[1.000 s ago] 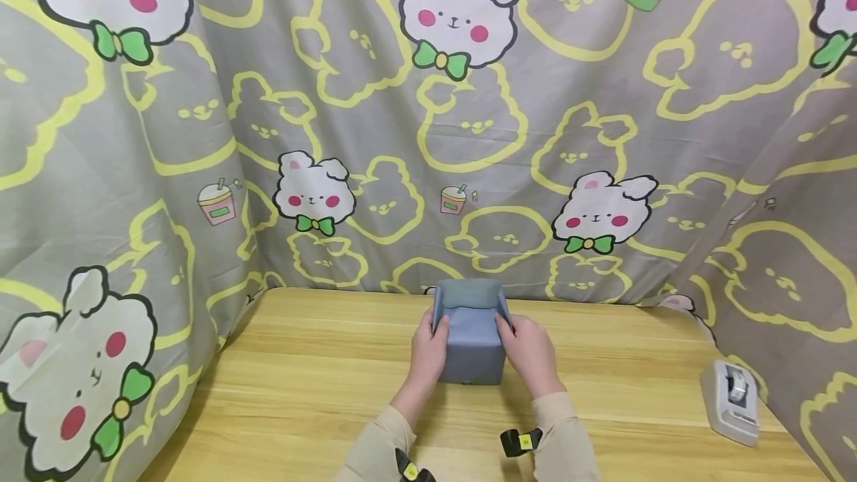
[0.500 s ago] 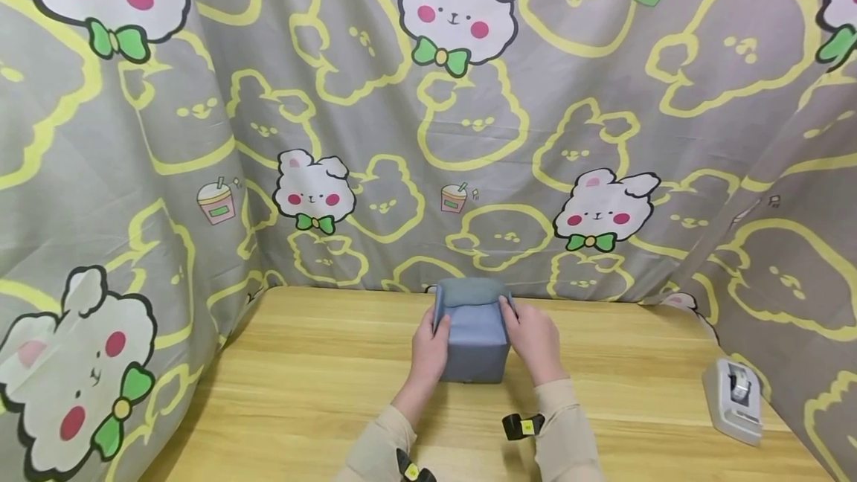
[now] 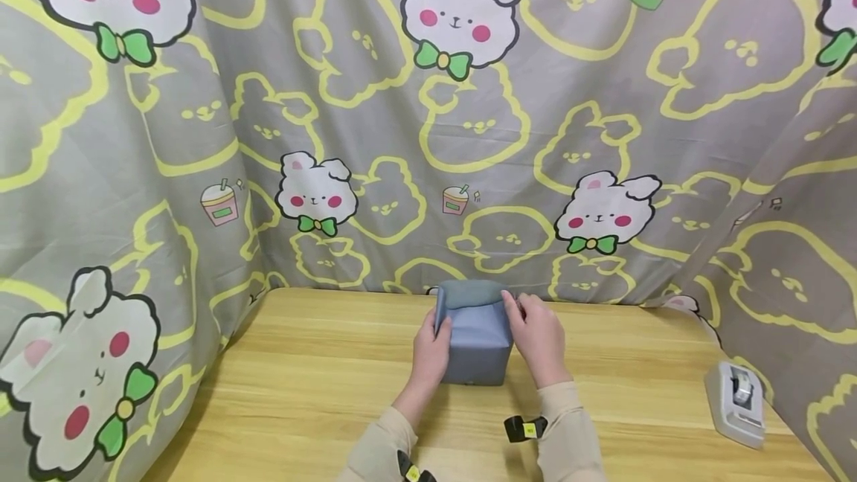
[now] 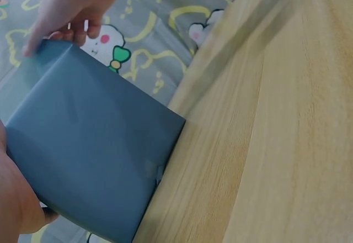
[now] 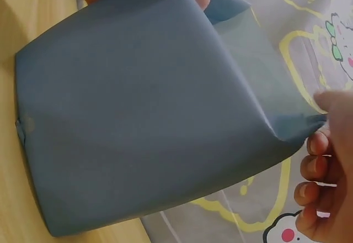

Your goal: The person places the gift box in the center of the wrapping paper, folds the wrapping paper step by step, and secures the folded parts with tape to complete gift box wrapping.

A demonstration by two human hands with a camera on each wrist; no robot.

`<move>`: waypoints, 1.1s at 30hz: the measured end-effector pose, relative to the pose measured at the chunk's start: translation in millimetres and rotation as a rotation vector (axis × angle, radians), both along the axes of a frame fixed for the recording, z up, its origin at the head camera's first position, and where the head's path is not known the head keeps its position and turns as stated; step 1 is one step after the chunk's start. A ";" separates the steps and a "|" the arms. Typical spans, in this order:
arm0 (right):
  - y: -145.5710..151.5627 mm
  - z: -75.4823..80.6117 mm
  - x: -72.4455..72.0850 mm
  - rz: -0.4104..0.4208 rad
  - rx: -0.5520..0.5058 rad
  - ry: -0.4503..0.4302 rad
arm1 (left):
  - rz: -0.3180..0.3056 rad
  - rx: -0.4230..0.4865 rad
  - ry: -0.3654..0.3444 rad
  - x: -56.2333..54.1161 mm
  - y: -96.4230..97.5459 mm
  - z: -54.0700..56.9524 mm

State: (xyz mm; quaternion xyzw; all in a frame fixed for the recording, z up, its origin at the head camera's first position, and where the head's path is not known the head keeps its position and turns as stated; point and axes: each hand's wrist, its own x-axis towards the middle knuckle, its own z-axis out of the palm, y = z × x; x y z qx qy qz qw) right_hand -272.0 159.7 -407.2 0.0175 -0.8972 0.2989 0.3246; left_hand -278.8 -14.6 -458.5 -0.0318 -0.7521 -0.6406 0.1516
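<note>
A box-shaped parcel in blue-grey wrapping paper (image 3: 477, 363) stands on the table, its far end open with loose paper flaps (image 3: 472, 293) sticking up. My left hand (image 3: 430, 352) grips the parcel's left side, thumb on the near top edge. At the far right corner, my right hand (image 3: 538, 333) pinches the edge of the paper between thumb and index finger. The right wrist view shows that pinched paper corner (image 5: 311, 122) drawn out to a point, with the other fingers curled below. A small piece of tape (image 4: 156, 172) seems to lie on the parcel's near face.
A grey tape dispenser (image 3: 736, 404) sits at the table's right edge. Patterned grey curtain (image 3: 469, 132) encloses the wooden table (image 3: 321, 363) at the back and both sides. Black wrist cameras (image 3: 524, 428) are strapped to the sleeves.
My right hand has slid from the parcel's right side up to its far corner and pulled the right paper flap outward. My left hand stays where it was.
</note>
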 end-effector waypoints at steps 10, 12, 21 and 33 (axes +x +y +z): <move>15.5 -3.2 0.0 0.122 -0.027 -0.392 | 0.000 -0.003 -0.007 -0.6 -0.7 -2.5; 12.9 -7.0 -2.0 0.120 -0.044 -0.395 | -0.003 0.000 -0.007 -0.8 -0.5 -2.8; 7.8 -9.6 -2.1 0.117 -0.068 -0.435 | -0.004 0.011 0.006 -2.3 1.1 -2.1; 23.0 -7.3 -0.1 0.303 -0.042 -0.434 | -0.022 0.024 0.014 -3.2 0.2 -4.3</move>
